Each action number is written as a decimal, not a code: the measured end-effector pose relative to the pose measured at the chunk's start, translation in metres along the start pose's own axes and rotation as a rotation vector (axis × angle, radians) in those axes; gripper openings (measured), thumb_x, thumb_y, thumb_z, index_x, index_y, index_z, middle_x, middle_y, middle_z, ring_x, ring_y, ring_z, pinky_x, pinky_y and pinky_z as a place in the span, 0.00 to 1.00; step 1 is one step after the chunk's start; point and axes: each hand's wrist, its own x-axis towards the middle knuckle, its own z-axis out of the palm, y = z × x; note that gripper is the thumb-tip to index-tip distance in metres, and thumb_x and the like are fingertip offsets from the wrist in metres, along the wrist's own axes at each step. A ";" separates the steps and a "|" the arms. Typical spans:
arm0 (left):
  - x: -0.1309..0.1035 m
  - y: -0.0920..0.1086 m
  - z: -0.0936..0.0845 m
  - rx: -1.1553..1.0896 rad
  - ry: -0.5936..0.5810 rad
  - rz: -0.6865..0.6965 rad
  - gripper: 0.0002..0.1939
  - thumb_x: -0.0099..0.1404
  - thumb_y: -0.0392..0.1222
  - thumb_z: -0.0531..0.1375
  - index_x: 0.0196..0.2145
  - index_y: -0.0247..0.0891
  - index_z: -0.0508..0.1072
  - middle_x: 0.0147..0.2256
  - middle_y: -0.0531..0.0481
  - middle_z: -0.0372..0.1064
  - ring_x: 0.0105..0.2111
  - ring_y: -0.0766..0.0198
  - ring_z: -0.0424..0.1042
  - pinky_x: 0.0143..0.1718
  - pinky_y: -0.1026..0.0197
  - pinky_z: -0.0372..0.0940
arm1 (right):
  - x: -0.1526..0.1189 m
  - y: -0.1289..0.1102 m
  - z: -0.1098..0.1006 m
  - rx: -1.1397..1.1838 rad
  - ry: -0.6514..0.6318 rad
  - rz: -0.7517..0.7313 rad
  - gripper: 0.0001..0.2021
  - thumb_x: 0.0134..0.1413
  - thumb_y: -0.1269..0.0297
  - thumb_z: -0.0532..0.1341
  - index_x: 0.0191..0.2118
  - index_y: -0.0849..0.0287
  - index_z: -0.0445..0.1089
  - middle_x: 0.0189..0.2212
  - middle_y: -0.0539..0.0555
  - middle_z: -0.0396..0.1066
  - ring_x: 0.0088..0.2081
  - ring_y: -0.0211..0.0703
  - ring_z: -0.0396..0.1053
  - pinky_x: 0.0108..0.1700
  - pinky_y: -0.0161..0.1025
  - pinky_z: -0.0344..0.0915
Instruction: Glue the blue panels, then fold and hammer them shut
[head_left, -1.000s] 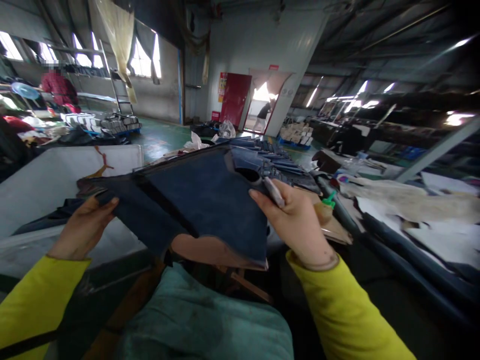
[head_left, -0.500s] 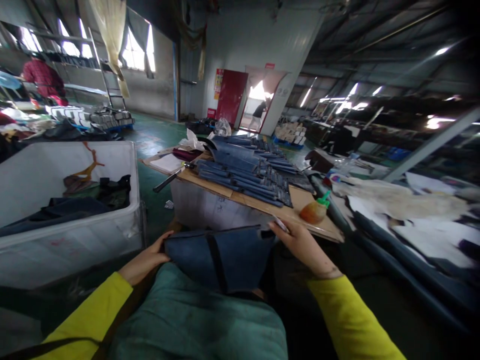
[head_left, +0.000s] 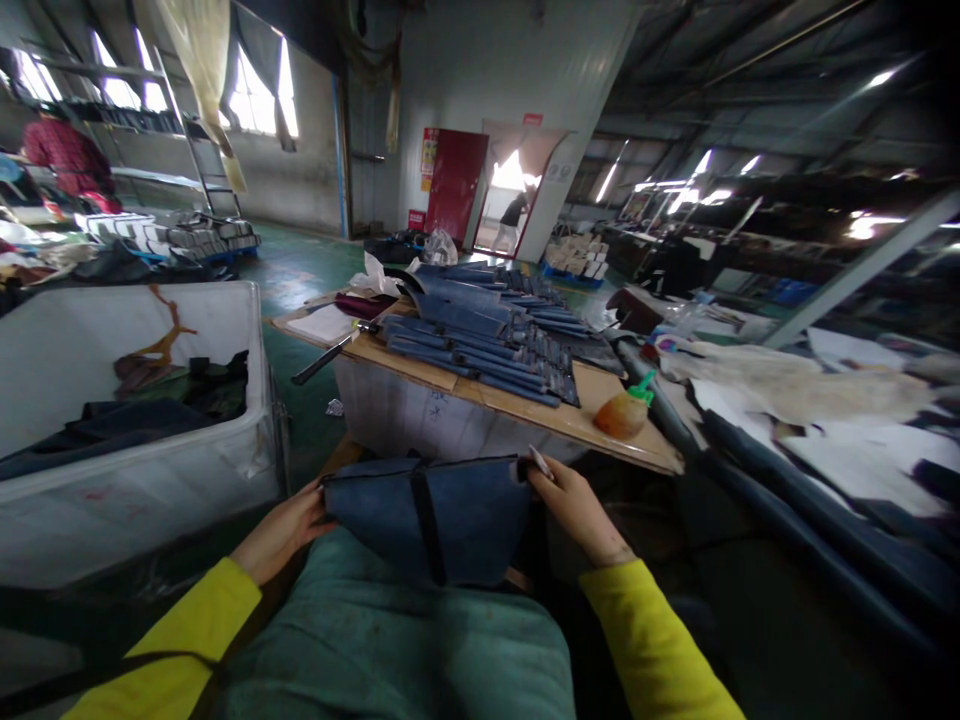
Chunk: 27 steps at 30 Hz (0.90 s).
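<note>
A dark blue folded piece (head_left: 480,510), of leather-like material with a black strip (head_left: 427,525) across it, lies over my lap. My left hand (head_left: 289,525) pinches its left upper corner, thumb on top. At the right upper corner, my right hand (head_left: 571,505) grips the edge; a small pale object (head_left: 540,462) that I cannot make out also sticks up from its fingers. In front, several similar blue pieces (head_left: 472,345) lie stacked in rows on a cardboard-covered surface (head_left: 589,385). An orange-brown squeeze bottle (head_left: 621,415) with a green nozzle lies at its right end.
A hammer (head_left: 330,357) juts over the cardboard's left edge. At left stands a large white bin (head_left: 259,350) with dark scraps inside. On the right, white sheets and dark rolls (head_left: 795,510) lie piled. A person in red plaid (head_left: 67,155) is far left; another (head_left: 511,220) is in the doorway.
My right hand has moved a little left and inward, still at the blue piece's right corner. My left hand keeps its hold. The view has shifted slightly.
</note>
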 end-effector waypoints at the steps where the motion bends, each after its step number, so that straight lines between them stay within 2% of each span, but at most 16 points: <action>1: 0.002 -0.001 0.001 0.008 0.002 -0.002 0.20 0.63 0.44 0.57 0.52 0.40 0.64 0.52 0.45 0.65 0.47 0.57 0.69 0.43 0.57 0.66 | 0.005 0.000 0.002 -0.045 0.004 0.022 0.15 0.55 0.57 0.50 0.32 0.60 0.68 0.24 0.51 0.67 0.29 0.41 0.65 0.31 0.34 0.58; 4: 0.008 -0.005 0.005 0.024 0.023 -0.033 0.22 0.63 0.47 0.57 0.53 0.39 0.64 0.50 0.43 0.68 0.44 0.56 0.71 0.41 0.56 0.67 | 0.020 -0.005 0.009 -0.147 0.025 0.063 0.11 0.52 0.62 0.51 0.26 0.59 0.67 0.21 0.51 0.65 0.26 0.39 0.62 0.28 0.34 0.53; 9: 0.009 -0.012 0.020 -0.058 0.010 -0.100 0.24 0.66 0.52 0.51 0.56 0.38 0.62 0.46 0.43 0.71 0.42 0.55 0.72 0.41 0.54 0.67 | 0.029 -0.015 0.017 -0.116 0.037 0.043 0.06 0.47 0.69 0.53 0.23 0.59 0.65 0.20 0.51 0.63 0.25 0.38 0.59 0.28 0.34 0.49; 13: 0.008 -0.016 0.035 -0.080 -0.007 -0.091 0.24 0.65 0.53 0.51 0.55 0.42 0.62 0.47 0.45 0.70 0.44 0.55 0.71 0.42 0.53 0.67 | 0.016 0.012 0.023 -0.001 0.037 0.118 0.06 0.45 0.67 0.54 0.23 0.58 0.67 0.21 0.52 0.66 0.26 0.40 0.62 0.29 0.34 0.53; 18: 0.010 -0.020 0.040 -0.106 0.104 -0.016 0.21 0.63 0.49 0.56 0.52 0.40 0.65 0.48 0.45 0.69 0.48 0.55 0.69 0.44 0.57 0.67 | -0.012 0.054 0.057 0.262 0.004 0.237 0.14 0.47 0.58 0.54 0.30 0.63 0.71 0.24 0.56 0.73 0.29 0.45 0.68 0.30 0.36 0.61; 22: 0.014 -0.021 0.040 -0.129 0.162 0.060 0.18 0.62 0.47 0.58 0.48 0.39 0.68 0.45 0.47 0.72 0.45 0.56 0.71 0.43 0.58 0.67 | -0.025 0.065 0.081 0.420 0.057 0.295 0.20 0.46 0.52 0.54 0.32 0.67 0.71 0.25 0.56 0.73 0.29 0.46 0.68 0.32 0.37 0.63; 24: 0.016 -0.022 0.041 -0.145 0.171 0.109 0.18 0.60 0.47 0.60 0.47 0.40 0.69 0.43 0.48 0.72 0.42 0.57 0.72 0.41 0.58 0.67 | -0.026 0.065 0.086 0.473 0.086 0.320 0.20 0.45 0.51 0.55 0.31 0.66 0.71 0.24 0.55 0.72 0.30 0.46 0.67 0.33 0.37 0.63; 27: 0.020 -0.023 0.041 -0.202 0.245 0.163 0.16 0.59 0.44 0.61 0.45 0.38 0.70 0.40 0.49 0.74 0.37 0.59 0.74 0.36 0.61 0.68 | -0.027 0.064 0.090 0.532 0.124 0.356 0.20 0.42 0.50 0.56 0.30 0.66 0.71 0.23 0.54 0.71 0.30 0.45 0.67 0.32 0.36 0.62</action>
